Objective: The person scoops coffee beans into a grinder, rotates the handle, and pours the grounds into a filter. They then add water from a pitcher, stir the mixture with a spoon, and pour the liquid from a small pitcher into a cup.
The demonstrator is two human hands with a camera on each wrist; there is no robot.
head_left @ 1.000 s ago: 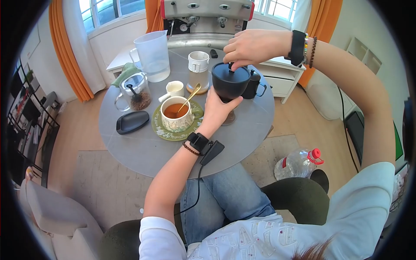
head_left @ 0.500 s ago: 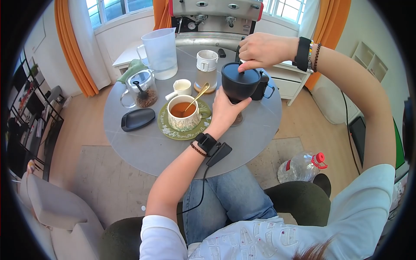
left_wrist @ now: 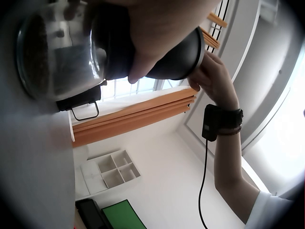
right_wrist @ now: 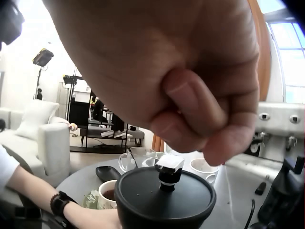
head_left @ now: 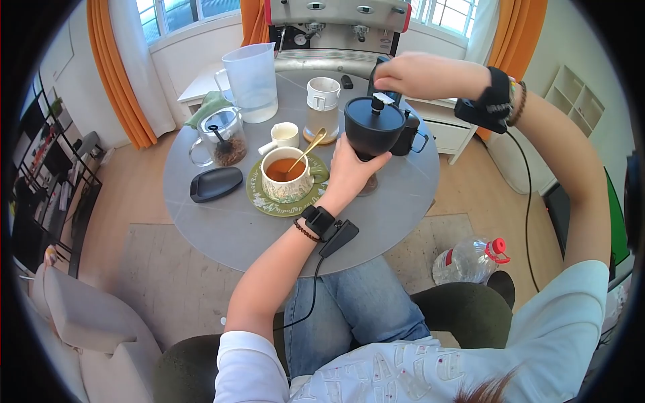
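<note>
A black bowl-shaped vessel with a flat lid (head_left: 374, 124) stands at the table's right side, above a clear glass base (left_wrist: 71, 62). My left hand (head_left: 351, 168) grips it just below the bowl, thumb and fingers on opposite sides. From the lid's middle rises a short black post with a pale metallic top (right_wrist: 170, 163). Just above this post, my right hand (head_left: 426, 75) bends its fingers (right_wrist: 190, 112) inward. No handle shows between them, and the inside of the curl is hidden.
A cup of reddish-brown drink (head_left: 285, 185) with a gold spoon is on a green saucer. Around it are a black dish (head_left: 216, 183), a small white pitcher (head_left: 285, 136), a glass pot (head_left: 228, 144), a tall jug (head_left: 252, 84), a white-topped canister (head_left: 322, 97) and a black pot (head_left: 408, 138).
My right hand has lifted and turned away from the lid's centre, uncovering the post. My left hand keeps its grip. The whole head view has shifted, carrying the table rightward in the picture.
</note>
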